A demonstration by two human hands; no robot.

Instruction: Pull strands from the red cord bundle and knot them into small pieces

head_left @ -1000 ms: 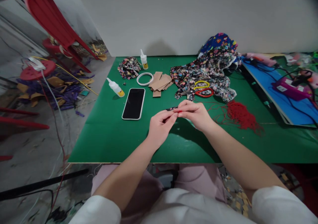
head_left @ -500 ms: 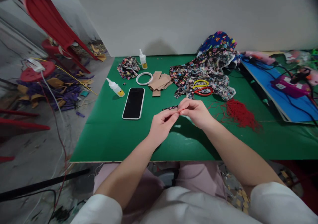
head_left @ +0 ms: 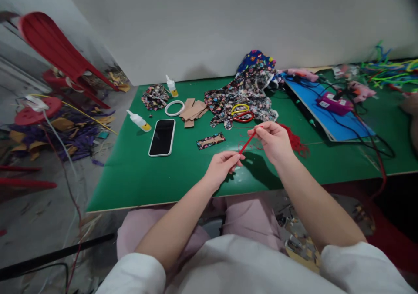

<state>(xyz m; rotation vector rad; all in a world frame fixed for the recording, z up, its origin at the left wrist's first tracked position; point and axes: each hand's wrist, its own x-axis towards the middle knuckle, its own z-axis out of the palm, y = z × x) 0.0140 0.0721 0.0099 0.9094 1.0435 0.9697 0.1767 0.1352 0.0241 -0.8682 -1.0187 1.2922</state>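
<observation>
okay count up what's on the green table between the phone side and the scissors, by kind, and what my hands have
Glue bottles: 2
Phone: 1
White ring: 1
Scissors: 1
Fabric-covered strip: 1
Red cord, stretched between left hand and right hand: 1
Total: 7

Both bare forearms are stretched forward, the left hand [head_left: 223, 165] held low with fingertips pinched together, the right hand [head_left: 273, 140] raised higher, fingers likewise pinched shut

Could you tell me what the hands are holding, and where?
A thin red cord, pinched at its two ends: lower end in the left hand, upper in the right hand.
</observation>
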